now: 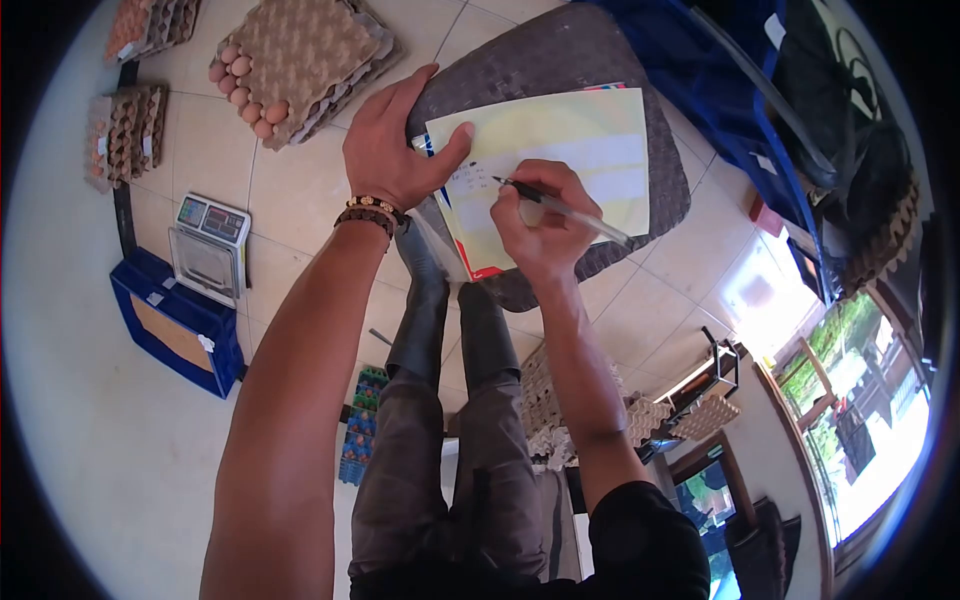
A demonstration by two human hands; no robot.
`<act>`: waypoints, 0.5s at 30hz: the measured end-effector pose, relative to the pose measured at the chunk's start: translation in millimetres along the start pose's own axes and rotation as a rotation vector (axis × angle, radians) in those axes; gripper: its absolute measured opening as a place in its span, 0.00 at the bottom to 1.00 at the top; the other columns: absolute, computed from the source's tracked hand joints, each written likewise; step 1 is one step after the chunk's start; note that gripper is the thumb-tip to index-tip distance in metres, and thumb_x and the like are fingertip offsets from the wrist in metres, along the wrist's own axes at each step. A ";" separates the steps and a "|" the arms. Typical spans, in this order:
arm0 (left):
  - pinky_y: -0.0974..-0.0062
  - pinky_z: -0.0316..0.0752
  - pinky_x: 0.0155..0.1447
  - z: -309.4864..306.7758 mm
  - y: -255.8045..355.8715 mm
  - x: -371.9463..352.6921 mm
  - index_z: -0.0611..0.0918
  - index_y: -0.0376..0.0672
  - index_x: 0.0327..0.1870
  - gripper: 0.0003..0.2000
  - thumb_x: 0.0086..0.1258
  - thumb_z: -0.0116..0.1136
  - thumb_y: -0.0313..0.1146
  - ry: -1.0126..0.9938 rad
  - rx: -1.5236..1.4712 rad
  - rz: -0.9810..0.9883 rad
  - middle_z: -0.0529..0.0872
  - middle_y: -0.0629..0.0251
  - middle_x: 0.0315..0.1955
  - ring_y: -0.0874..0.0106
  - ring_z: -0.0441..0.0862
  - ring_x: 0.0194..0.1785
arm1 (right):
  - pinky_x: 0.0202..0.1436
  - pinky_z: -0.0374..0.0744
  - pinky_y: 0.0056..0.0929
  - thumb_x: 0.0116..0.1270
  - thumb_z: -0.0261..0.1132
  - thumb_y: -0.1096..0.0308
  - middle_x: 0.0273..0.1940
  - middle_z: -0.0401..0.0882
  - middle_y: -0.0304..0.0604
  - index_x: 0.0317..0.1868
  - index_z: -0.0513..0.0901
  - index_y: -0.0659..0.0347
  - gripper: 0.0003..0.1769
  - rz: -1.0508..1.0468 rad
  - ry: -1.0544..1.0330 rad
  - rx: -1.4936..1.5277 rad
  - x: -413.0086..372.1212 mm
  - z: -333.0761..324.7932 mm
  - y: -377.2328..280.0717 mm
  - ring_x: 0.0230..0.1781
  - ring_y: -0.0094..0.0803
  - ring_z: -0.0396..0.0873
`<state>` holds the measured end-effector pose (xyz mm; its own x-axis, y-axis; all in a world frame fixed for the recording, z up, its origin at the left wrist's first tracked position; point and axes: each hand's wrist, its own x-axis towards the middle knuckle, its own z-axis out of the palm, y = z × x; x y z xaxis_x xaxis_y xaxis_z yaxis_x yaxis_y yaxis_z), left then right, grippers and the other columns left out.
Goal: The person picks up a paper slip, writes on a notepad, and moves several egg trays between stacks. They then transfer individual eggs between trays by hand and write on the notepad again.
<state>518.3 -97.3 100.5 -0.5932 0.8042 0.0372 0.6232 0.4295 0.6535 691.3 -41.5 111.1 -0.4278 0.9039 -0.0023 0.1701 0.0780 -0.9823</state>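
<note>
My right hand (pixel 545 225) grips a pen (pixel 580 213) with a clear barrel and dark grip. Its tip is at a few small handwritten lines on the left part of a pale yellow sheet (pixel 600 120). Under the sheet lies something with red and blue edges, partly hidden. Both rest on a dark, rounded, textured surface (pixel 500 65). My left hand (pixel 390 150), with bracelets at the wrist, lies open at the sheet's left edge, its thumb on the paper and its other fingers reaching over the dark surface.
Upper left on the tiled floor, a stack of egg trays (pixel 310 60) carries several brown eggs (pixel 240 85). A digital scale (pixel 212 218) and a blue crate (pixel 180 335) are at left. Blue crates (pixel 690 80) stand upper right; more trays (pixel 540 400) sit near my legs.
</note>
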 end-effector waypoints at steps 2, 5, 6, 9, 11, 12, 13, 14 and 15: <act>0.67 0.78 0.58 -0.6 1.5 -0.5 0.79 0.45 0.63 0.32 0.56 0.71 0.46 -0.034 -0.032 -0.038 0.86 0.55 0.52 0.59 0.85 0.53 | 0.39 0.82 0.22 0.56 0.68 0.80 0.33 0.84 0.44 0.38 0.80 0.69 0.09 0.034 0.013 0.062 -1.7 -0.8 1.7 0.33 0.25 0.83; 0.68 0.79 0.57 -1.0 3.8 0.5 0.80 0.44 0.63 0.32 0.56 0.73 0.46 -0.024 -0.063 -0.041 0.87 0.54 0.51 0.60 0.86 0.51 | 0.35 0.82 0.22 0.57 0.69 0.80 0.33 0.83 0.44 0.38 0.80 0.70 0.08 0.148 0.059 0.096 1.8 -0.2 -2.4 0.31 0.25 0.84; 0.68 0.79 0.57 -1.7 4.6 0.8 0.80 0.44 0.62 0.33 0.55 0.74 0.46 -0.029 -0.072 -0.047 0.87 0.54 0.51 0.60 0.86 0.51 | 0.32 0.83 0.22 0.57 0.69 0.79 0.32 0.83 0.44 0.37 0.80 0.69 0.08 0.196 0.078 0.097 4.1 0.0 -4.0 0.30 0.25 0.84; 0.68 0.80 0.57 -3.3 5.0 0.0 0.80 0.44 0.62 0.34 0.54 0.75 0.48 -0.032 -0.064 -0.051 0.87 0.54 0.50 0.61 0.87 0.51 | 0.29 0.82 0.21 0.61 0.68 0.80 0.29 0.82 0.43 0.37 0.79 0.71 0.06 0.327 0.126 0.257 13.6 1.0 -11.6 0.26 0.24 0.83; 0.68 0.80 0.56 -1.7 4.3 0.2 0.80 0.44 0.62 0.35 0.54 0.76 0.50 -0.029 -0.049 -0.048 0.87 0.54 0.50 0.61 0.87 0.51 | 0.25 0.79 0.20 0.63 0.67 0.79 0.26 0.81 0.41 0.37 0.80 0.71 0.05 0.396 0.147 0.345 21.5 -1.4 -19.8 0.22 0.23 0.80; 0.68 0.80 0.56 -1.4 4.4 0.2 0.80 0.44 0.62 0.35 0.53 0.76 0.51 -0.028 -0.043 -0.049 0.87 0.55 0.50 0.61 0.87 0.51 | 0.24 0.77 0.20 0.64 0.66 0.79 0.25 0.80 0.41 0.37 0.80 0.71 0.04 0.431 0.158 0.386 25.2 -4.3 -23.3 0.20 0.22 0.79; 0.68 0.80 0.56 -1.0 4.2 0.2 0.80 0.44 0.62 0.36 0.53 0.77 0.52 -0.026 -0.036 -0.051 0.87 0.55 0.50 0.61 0.87 0.50 | 0.22 0.75 0.20 0.65 0.66 0.78 0.24 0.79 0.40 0.37 0.81 0.71 0.04 0.479 0.118 0.410 28.8 -9.3 -24.7 0.19 0.21 0.78; 0.67 0.81 0.55 -0.5 3.4 0.3 0.80 0.44 0.62 0.36 0.53 0.77 0.53 -0.023 -0.028 -0.043 0.87 0.55 0.50 0.61 0.87 0.50 | 0.21 0.73 0.19 0.65 0.66 0.77 0.23 0.79 0.40 0.37 0.81 0.71 0.04 0.527 0.077 0.436 32.6 -15.8 -24.9 0.19 0.21 0.76; 0.67 0.81 0.55 -0.7 3.3 0.9 0.80 0.44 0.62 0.36 0.53 0.76 0.53 -0.020 -0.019 -0.036 0.87 0.55 0.49 0.61 0.87 0.50 | 0.20 0.71 0.19 0.66 0.66 0.76 0.22 0.78 0.40 0.37 0.81 0.71 0.05 0.576 0.036 0.462 35.5 -20.4 -26.1 0.18 0.20 0.75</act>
<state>519.5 -95.5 103.2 -0.6046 0.7965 -0.0011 0.5919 0.4502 0.6686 689.9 -2.9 140.5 -0.3526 0.7618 -0.5435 -0.0356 -0.5913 -0.8057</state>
